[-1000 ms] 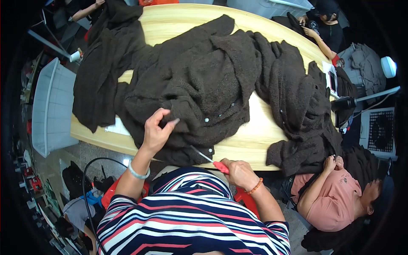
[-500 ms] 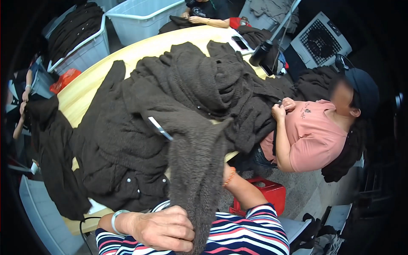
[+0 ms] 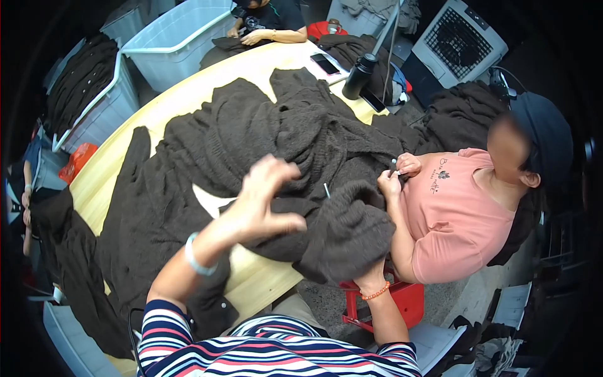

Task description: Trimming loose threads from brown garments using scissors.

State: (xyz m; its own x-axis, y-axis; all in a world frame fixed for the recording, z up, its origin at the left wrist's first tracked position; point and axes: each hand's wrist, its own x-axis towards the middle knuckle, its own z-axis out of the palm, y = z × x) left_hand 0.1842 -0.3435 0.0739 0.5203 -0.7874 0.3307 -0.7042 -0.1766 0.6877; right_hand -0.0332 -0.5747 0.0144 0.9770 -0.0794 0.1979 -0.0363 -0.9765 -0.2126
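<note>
A fuzzy dark brown knit sweater (image 3: 352,235) hangs bunched over my right hand (image 3: 370,273), beyond the table's near edge. The fabric hides the fingers of that hand; an orange bead bracelet circles its wrist. A thin pale strip (image 3: 326,190) shows at the sweater's upper edge. My left hand (image 3: 267,198), slightly blurred, is in the air above the table with thumb and fingers spread and holds nothing. Beneath and beyond it spreads a heap of similar dark brown knitwear (image 3: 232,129), with a white piece (image 3: 210,202) showing near my left forearm.
The pale yellow table (image 3: 260,276) has a bottle (image 3: 360,76) and phone (image 3: 325,63) at its far side. A person in pink (image 3: 452,213) works close on the right; another person (image 3: 276,25) is opposite. Bins (image 3: 182,38) and a red stool (image 3: 411,305) stand around.
My left hand has let go of the sweater and risen up and away from my body. The sweater has shifted right and now bunches over my right hand.
</note>
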